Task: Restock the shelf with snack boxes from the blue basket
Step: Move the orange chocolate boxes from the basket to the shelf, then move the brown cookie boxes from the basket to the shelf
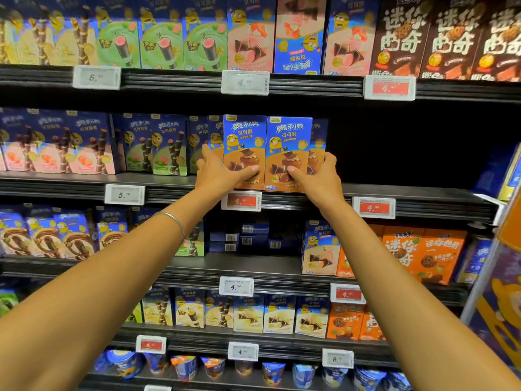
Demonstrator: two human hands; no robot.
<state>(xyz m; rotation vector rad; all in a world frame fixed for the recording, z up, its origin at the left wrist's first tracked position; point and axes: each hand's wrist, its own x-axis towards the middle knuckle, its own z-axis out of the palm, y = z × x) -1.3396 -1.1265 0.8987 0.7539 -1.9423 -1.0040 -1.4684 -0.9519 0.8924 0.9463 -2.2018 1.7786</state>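
Two blue-and-brown snack boxes stand upright side by side at the front edge of the second shelf (pixel 423 198): the left box (pixel 244 142) and the right box (pixel 288 145). My left hand (pixel 218 172) grips the left box, thumb across its lower front and fingers round its left side. My right hand (pixel 320 176) grips the right box the same way from the right. More boxes of the same kind (pixel 318 145) stand just behind them. The blue basket is not in view.
To the right of the held boxes the second shelf is a dark gap (pixel 408 148). Other snack boxes fill the shelves above, left and below. Price tags (pixel 242 201) line the shelf edges. A side display (pixel 504 277) stands at the far right.
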